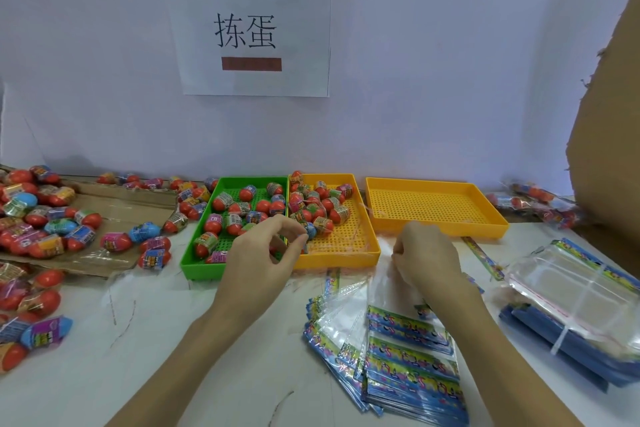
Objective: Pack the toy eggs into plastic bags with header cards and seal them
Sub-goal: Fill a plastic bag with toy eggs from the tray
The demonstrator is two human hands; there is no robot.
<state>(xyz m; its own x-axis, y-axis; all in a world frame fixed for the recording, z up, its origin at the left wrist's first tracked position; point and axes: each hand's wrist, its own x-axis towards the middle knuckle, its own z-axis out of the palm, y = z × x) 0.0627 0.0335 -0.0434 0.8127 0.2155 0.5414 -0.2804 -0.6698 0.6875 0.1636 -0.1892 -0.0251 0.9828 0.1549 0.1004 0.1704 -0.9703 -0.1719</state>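
A person's left hand [261, 251], fingers curled in a pinch, hovers over the green tray [194, 262] of toy eggs [221, 201]; what it pinches is unclear. Right of that tray, the right hand [424, 258] grips a clear plastic bag [384, 279] above a fanned pile of header-card bags [408, 367].

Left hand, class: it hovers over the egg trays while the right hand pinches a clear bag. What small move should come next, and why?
Probably the left hand lowers to pick an egg from the middle tray: its fingers look empty, and the right hand has a clear bag waiting.
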